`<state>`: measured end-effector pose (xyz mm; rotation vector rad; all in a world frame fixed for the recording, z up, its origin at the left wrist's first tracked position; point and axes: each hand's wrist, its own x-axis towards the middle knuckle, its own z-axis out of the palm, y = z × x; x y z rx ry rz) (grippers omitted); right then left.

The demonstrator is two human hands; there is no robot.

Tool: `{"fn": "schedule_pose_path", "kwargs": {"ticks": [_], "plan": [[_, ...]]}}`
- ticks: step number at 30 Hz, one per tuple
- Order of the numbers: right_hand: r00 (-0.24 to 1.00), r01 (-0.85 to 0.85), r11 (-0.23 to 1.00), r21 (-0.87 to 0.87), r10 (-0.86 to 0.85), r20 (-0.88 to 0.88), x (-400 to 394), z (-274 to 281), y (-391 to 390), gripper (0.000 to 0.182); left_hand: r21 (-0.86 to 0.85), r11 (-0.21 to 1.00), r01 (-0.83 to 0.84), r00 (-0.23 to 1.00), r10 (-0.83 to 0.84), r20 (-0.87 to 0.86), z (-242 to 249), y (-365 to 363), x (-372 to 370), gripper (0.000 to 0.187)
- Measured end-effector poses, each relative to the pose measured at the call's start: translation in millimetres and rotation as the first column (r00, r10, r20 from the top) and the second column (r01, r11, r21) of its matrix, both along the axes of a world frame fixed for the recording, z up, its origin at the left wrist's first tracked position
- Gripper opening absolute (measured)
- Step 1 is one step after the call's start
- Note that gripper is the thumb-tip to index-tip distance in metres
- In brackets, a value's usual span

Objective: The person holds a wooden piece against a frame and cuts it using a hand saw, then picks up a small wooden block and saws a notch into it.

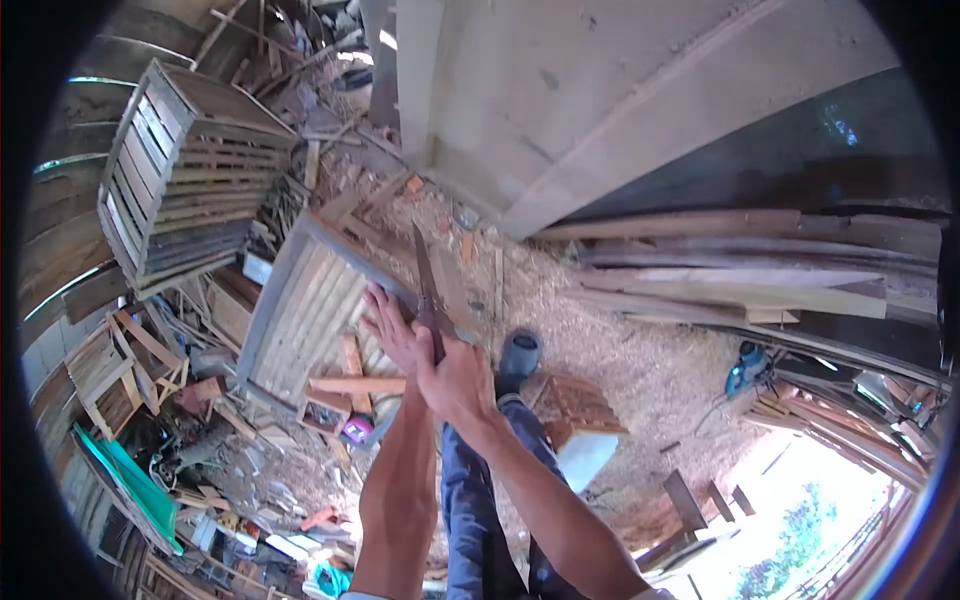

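My right hand (pixel 458 378) grips a thin, dark wooden strip (pixel 424 272) that points up and away from me. My left hand (pixel 390 325) lies with its fingers spread against the strip and the edge of a slatted wooden panel (pixel 300 310). The panel leans just left of the hands. My legs in blue jeans (pixel 470 500) and a dark shoe (pixel 518 352) show below the hands on the sawdust floor (pixel 640 370).
A slatted wooden crate (pixel 180 170) stands at the upper left. Long planks (pixel 740 270) lie stacked at the right under a big beam (pixel 640 110). A blue power tool (pixel 745 368) rests on the sawdust. Scrap wood and clutter fill the left side.
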<state>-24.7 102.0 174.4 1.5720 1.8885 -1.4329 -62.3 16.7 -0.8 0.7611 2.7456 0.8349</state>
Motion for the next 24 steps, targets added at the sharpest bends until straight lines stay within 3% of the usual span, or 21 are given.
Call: {"fn": "schedule_pose_path", "kwargs": {"ticks": [2,5,7,9,12,13,14,15,16,18,20,22,24], "plan": [[0.993,0.049,0.998,-0.026,-0.052,-0.102,15,12,-11,0.037,-0.040,0.999,-0.012,0.999,0.013,0.030,4,-13,8,0.050],[0.976,0.153,0.988,-0.026,-0.155,-0.154,58,106,-24,0.036,0.106,0.993,0.041,0.994,-0.030,-0.106,-4,-14,8,0.052],[0.976,0.137,0.990,-0.034,-0.141,-0.164,63,113,-28,0.034,0.063,0.998,-0.001,0.999,0.003,-0.034,6,-7,4,0.055],[0.994,0.088,0.994,-0.072,-0.092,-0.055,49,87,-20,0.036,0.009,1.000,-0.016,1.000,0.016,0.026,13,-5,6,0.056],[0.995,0.044,0.998,0.051,-0.039,-0.096,19,21,-6,0.036,0.029,1.000,-0.003,1.000,0.004,-0.031,6,4,0,0.053],[0.998,0.013,0.998,0.059,-0.009,-0.059,20,21,-7,0.036,-0.011,1.000,-0.007,1.000,0.007,-0.007,13,-5,10,0.052],[0.987,0.103,0.995,-0.004,-0.103,-0.127,30,42,-12,0.038,0.030,0.999,0.031,0.998,-0.029,-0.058,-1,-18,15,0.052],[0.986,0.141,0.984,-0.107,-0.149,-0.069,40,81,-13,0.032,0.080,0.996,0.040,0.996,-0.033,-0.077,-7,-5,5,0.053],[0.976,0.177,0.983,-0.046,-0.182,-0.117,57,110,-24,0.033,0.099,0.994,0.038,0.996,-0.030,-0.078,-6,-6,5,0.054],[0.979,0.182,0.977,-0.113,-0.191,-0.076,65,121,-32,0.033,0.046,0.999,0.022,0.999,-0.020,-0.039,12,-11,12,0.056],[0.983,0.111,0.993,0.040,-0.104,-0.151,59,90,-32,0.030,0.024,1.000,0.005,1.000,-0.004,-0.018,12,-6,9,0.056],[0.990,-0.007,0.999,-0.039,0.001,-0.144,47,25,-15,0.037,0.042,0.999,0.010,0.999,-0.008,-0.049,2,-10,10,0.056],[0.991,0.042,0.996,-0.085,-0.052,-0.120,38,36,-2,0.035,0.042,0.999,-0.003,0.999,0.005,-0.039,-1,-11,12,0.055]]}}
